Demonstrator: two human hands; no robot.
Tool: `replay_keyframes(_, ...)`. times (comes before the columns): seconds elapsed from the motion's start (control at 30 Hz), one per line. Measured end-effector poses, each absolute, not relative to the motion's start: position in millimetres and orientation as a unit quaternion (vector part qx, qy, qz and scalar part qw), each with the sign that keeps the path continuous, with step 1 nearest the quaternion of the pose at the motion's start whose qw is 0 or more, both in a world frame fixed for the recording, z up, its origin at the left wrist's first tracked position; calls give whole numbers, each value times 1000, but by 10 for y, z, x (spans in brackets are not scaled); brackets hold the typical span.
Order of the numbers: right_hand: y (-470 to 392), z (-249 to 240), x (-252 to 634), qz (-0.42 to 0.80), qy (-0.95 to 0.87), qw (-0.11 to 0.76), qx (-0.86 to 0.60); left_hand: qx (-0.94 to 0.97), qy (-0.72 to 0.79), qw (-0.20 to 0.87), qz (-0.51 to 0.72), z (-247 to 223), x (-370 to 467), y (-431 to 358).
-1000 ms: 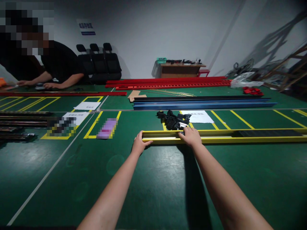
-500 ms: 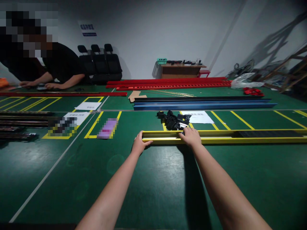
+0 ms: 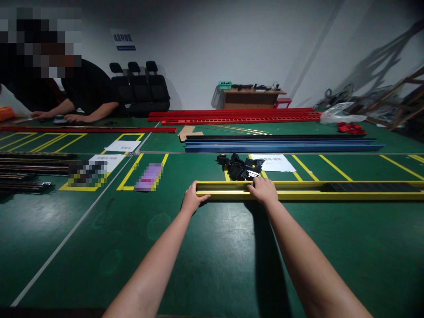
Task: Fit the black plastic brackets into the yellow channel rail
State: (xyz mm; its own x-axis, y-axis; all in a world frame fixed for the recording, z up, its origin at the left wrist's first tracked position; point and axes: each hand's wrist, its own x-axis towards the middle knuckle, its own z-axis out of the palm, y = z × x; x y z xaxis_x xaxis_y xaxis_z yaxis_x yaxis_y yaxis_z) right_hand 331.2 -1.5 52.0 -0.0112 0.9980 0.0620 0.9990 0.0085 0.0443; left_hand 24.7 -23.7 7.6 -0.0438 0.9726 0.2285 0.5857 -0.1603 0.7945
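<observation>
A long yellow channel rail (image 3: 311, 195) lies across the green table, running out at the right edge. My left hand (image 3: 192, 198) is wrapped round its left end, thumb along the near side. Farther right, my right hand (image 3: 264, 190) reaches over the rail with its fingers closed on a small dark piece, mostly hidden by the fingers. A long black strip (image 3: 371, 187) lies inside the channel at the right. Just behind the rail sits a heap of black plastic parts (image 3: 236, 167), beside a white paper label (image 3: 276, 163).
Blue and black rails (image 3: 285, 145) lie behind the heap, with red rails (image 3: 232, 115) farther back. Dark rods (image 3: 36, 168) and a purple item (image 3: 149, 176) are at the left. A person's arms (image 3: 96, 112) rest at the table's far left.
</observation>
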Motion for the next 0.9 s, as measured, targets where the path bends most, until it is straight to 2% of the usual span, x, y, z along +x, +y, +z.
replay_keyframes(0.9, -27, 519, 3302, -36, -708, 0, -705, 638, 602, 249, 410, 80, 252, -246)
